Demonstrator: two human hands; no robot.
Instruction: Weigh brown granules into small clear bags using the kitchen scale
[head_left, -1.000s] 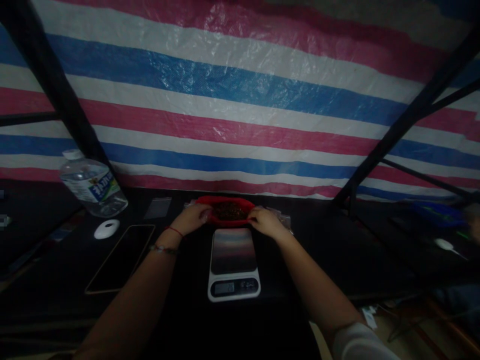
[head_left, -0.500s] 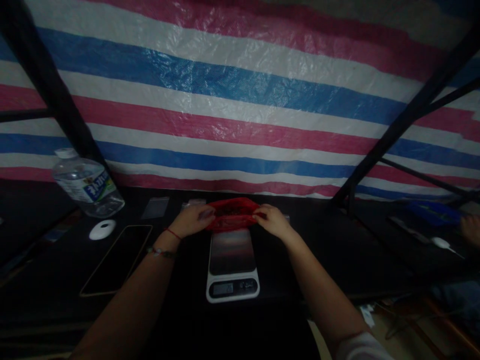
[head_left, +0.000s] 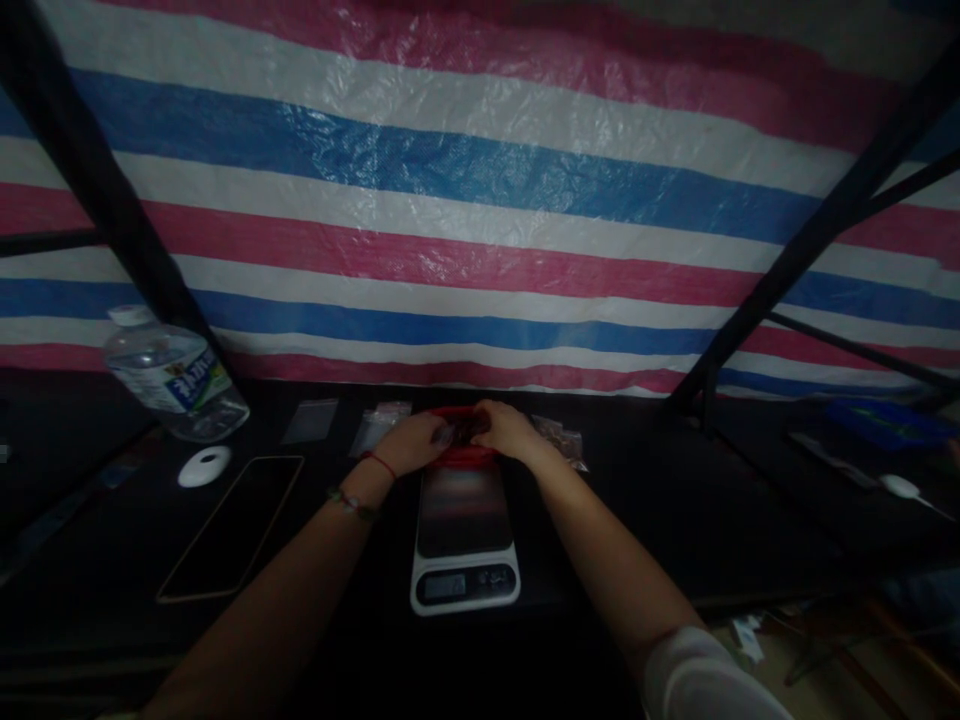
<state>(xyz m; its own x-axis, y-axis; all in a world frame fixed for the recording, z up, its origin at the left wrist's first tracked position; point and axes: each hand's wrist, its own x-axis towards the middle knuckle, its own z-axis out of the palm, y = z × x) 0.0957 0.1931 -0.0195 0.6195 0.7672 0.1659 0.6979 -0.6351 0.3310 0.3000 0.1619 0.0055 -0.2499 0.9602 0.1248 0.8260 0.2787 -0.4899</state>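
A red plastic bag lies with its mouth spread, just beyond the scale; dark small pieces show inside. My left hand is at the bag's left rim, fingers closed, with a bit of clear plastic seemingly by the fingertips; what it pinches is unclear. From the right, my right hand dips curled fingers into the bag among the dark pieces, and its fingertips are hidden. In front of both hands sits a white kitchen scale with a dark platform and a lit display too dim to read.
Clear small bags and an empty-looking one lie left; filled small bags lie right. A phone, a white mouse and a large bottle stand farther left. Black frame bars rise before a striped sheet.
Both hands have come closer together, moving from the bag's side edges in over its mouth. The filled small bags on the right are now uncovered. The view has shifted slightly.
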